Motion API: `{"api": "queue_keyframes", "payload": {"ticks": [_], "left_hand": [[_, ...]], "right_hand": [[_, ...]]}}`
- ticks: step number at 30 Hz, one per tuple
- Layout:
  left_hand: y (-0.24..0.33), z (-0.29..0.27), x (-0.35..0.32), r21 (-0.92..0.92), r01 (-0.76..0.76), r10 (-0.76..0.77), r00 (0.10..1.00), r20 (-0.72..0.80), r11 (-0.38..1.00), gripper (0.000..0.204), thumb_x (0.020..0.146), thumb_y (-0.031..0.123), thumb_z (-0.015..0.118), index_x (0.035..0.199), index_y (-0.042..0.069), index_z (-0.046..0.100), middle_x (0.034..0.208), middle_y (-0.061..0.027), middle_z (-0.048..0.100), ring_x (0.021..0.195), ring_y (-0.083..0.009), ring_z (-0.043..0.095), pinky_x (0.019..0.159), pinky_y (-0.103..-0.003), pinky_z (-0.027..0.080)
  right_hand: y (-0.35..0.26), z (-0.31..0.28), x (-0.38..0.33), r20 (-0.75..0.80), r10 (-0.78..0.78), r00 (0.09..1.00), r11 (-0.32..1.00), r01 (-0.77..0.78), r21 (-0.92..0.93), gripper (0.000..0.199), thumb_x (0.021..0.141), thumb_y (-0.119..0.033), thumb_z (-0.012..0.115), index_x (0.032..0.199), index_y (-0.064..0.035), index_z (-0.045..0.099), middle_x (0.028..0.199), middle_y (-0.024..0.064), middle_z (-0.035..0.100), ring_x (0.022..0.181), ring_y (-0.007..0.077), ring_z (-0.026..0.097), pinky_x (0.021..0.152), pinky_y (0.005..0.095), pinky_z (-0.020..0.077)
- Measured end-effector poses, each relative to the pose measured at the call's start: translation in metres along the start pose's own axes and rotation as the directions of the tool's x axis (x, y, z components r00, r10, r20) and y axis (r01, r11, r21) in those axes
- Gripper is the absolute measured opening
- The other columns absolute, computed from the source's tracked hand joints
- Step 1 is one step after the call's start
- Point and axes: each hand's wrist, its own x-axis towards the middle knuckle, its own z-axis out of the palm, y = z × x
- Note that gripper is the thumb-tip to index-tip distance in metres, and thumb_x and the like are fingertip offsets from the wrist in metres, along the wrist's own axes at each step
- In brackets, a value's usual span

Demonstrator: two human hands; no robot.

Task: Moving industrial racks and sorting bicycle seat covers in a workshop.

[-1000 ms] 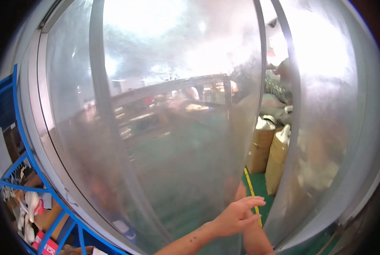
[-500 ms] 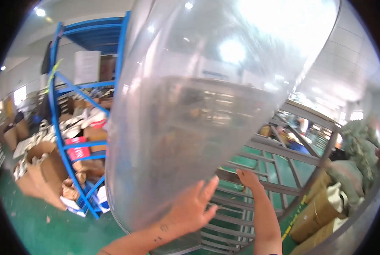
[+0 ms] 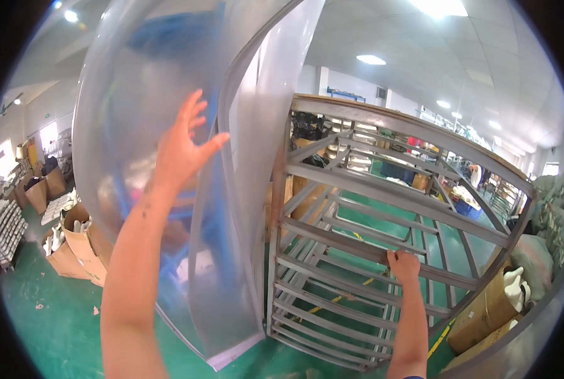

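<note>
From the head camera, I see a green floor (image 3: 61, 322) in a busy workshop, with flat lights (image 3: 371, 60) in the ceiling. A grey metal rack (image 3: 383, 189) stands upright on that floor, ahead of the person and toward their right. Left of the rack, a clear plastic curtain (image 3: 228, 265) hangs in a bulging fold; farther left of it are open cardboard boxes (image 3: 87, 246). Right of the rack stand tall brown cartons (image 3: 480, 316) with white pieces poking out.

The rack's near face is toward the person, posts going up and bars running left to right; I can't tell which of its level sides is longer.

The right hand (image 3: 405, 265) is closed, fingers curled over a middle crossbar (image 3: 342, 241) of the rack. The left hand (image 3: 187, 142), raised left of the rack, is empty, fingers and thumb spread, in front of the curtain; whether it touches the plastic I can't tell.
</note>
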Motion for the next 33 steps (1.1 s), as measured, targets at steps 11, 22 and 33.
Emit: {"api": "queue_keyframes", "payload": {"ticks": [11, 22, 33], "left_hand": [[-0.151, 0.079, 0.199, 0.053, -0.253, 0.256, 0.966, -0.043, 0.966, 0.076, 0.072, 0.046, 0.065, 0.132, 0.013, 0.033, 0.127, -0.0131, 0.044, 0.113, -0.0245, 0.046, 0.093, -0.037, 0.037], [-0.235, 0.244, 0.236, -0.581, 0.342, 0.027, 0.846, 0.532, 0.738, 0.067, 0.084, 0.059, 0.036, 0.128, 0.009, 0.041, 0.133, -0.0058, 0.038, 0.125, -0.0194, 0.03, 0.103, -0.035, 0.017], [-0.252, 0.347, 0.197, -0.781, 0.616, 0.243, 0.777, 0.581, -0.102, 0.047, 0.088, 0.032, 0.045, 0.122, 0.0, 0.043, 0.126, -0.0097, 0.045, 0.12, -0.0192, 0.038, 0.103, -0.034, 0.027]], "right_hand": [[0.011, 0.012, 0.002, -0.143, 0.088, 0.986, 0.995, -0.094, -0.034, 0.034, 0.078, -0.033, 0.051, 0.062, -0.0029, 0.058, 0.065, 0.0183, 0.057, 0.063, 0.0374, 0.054, 0.062, 0.047, 0.0416], [-0.003, 0.017, 0.016, -0.24, 0.24, 0.941, 0.955, -0.273, -0.113, 0.032, 0.074, -0.026, 0.053, 0.056, 0.0008, 0.056, 0.057, 0.0195, 0.054, 0.059, 0.0379, 0.053, 0.059, 0.0455, 0.0419], [-0.05, -0.003, 0.015, -0.305, -0.12, 0.945, 0.862, -0.054, -0.505, 0.023, 0.075, -0.026, 0.056, 0.071, -0.0042, 0.063, 0.071, 0.0086, 0.059, 0.09, 0.0279, 0.052, 0.089, 0.0427, 0.0343]]}}
